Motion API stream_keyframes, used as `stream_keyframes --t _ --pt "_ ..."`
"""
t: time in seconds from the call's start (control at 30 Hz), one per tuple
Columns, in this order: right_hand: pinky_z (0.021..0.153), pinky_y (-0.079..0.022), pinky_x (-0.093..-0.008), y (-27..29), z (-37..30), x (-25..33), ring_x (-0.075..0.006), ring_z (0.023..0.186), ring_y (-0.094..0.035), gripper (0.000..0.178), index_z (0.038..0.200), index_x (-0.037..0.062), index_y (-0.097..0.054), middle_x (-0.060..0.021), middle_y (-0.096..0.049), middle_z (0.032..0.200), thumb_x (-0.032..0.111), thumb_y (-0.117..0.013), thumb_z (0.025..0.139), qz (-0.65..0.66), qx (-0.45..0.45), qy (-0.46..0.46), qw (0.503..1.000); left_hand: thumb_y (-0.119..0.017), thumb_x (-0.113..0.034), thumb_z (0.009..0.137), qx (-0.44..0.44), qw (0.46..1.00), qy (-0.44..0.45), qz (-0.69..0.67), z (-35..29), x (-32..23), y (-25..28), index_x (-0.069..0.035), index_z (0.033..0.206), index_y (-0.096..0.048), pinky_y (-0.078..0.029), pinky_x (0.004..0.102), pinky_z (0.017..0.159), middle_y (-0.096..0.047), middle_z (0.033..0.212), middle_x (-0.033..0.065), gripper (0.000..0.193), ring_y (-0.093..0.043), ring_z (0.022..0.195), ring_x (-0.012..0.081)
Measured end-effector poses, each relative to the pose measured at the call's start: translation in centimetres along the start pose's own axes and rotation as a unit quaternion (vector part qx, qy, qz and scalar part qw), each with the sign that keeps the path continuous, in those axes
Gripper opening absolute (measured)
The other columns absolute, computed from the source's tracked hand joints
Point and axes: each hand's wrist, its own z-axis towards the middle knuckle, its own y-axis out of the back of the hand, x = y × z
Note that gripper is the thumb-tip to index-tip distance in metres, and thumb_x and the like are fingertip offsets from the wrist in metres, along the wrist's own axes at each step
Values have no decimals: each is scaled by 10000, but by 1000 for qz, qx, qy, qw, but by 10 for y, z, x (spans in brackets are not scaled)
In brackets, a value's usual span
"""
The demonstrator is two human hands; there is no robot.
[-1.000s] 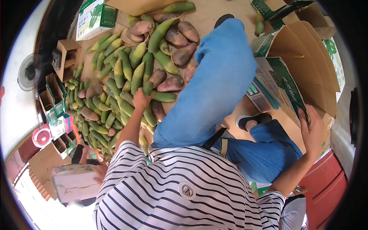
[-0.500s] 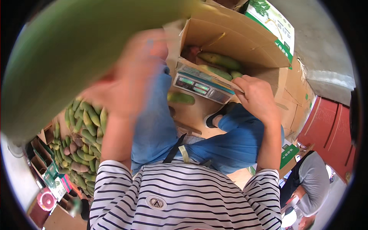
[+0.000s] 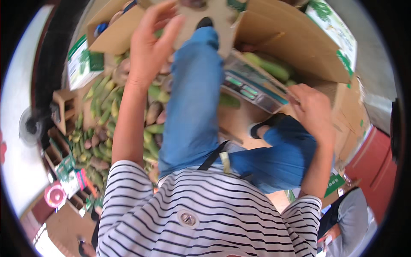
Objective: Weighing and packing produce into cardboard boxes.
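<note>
My right hand (image 3: 311, 109) grips the near flap of an open cardboard box (image 3: 287, 30), its fingers curled over the edge. Inside the box lie long green cucumber-like vegetables (image 3: 272, 68), with something reddish-brown in the far left corner. The box rests on a digital scale (image 3: 246, 92) with lit green displays. Raised ahead on the left, my left hand (image 3: 156, 40) has its fingers apart and holds nothing. Below and around it spreads a heap of green and brownish long vegetables (image 3: 102, 100).
A green-and-white carton (image 3: 85, 64) and an open cardboard box (image 3: 117, 28) stand at the far left. One green vegetable (image 3: 229, 100) lies beside the scale. A fan (image 3: 31, 125) is at the left wall. Another person (image 3: 353, 218) is at lower right.
The large green vegetable that was in my left hand, close to the camera, is out of view, and that hand is now empty. My right hand stays on the flap; the view has shifted left.
</note>
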Motion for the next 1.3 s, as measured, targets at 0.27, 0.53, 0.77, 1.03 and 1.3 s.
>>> stream_keyframes --t 0.27,0.53,0.77,1.03,1.3 --pt "658 -441 -426 4 13 2 -367 766 -574 150 933 22 -610 -157 -582 809 158 -608 870 47 10 -11 999 -704 -351 758 -73 774 414 474 -356 220 273 52 1119 -597 -472 459 877 -636 1068 254 551 -611 1008 389" --pt "693 -447 -348 9 19 -9 -333 728 -555 210 964 -29 -611 -176 -600 827 156 -631 867 97 60 -56 992 -837 -353 661 -280 646 686 182 -480 195 214 71 1151 -568 -492 400 878 -634 1115 200 701 -624 1033 329" --pt "725 -445 -346 13 28 -6 -307 746 -555 208 972 -28 -615 -169 -607 823 150 -626 866 115 77 -89 986 -809 -506 605 -120 555 741 359 -467 209 204 56 1239 -533 -462 433 947 -577 1216 274 891 -587 1096 388" --pt "743 -458 -408 23 20 -2 -388 843 -583 216 960 -10 -633 -193 -622 900 178 -622 855 77 63 -56 993 -804 -442 649 -3 745 495 448 -407 215 145 4 1188 -558 -449 461 922 -576 1122 249 742 -551 1067 401" --pt "680 -463 -447 10 12 -6 -369 783 -592 189 887 32 -628 -152 -610 828 212 -623 829 43 45 -12 998 -795 -229 785 -129 918 310 213 -225 138 132 33 1134 -595 -476 326 833 -639 1054 111 480 -589 936 183"
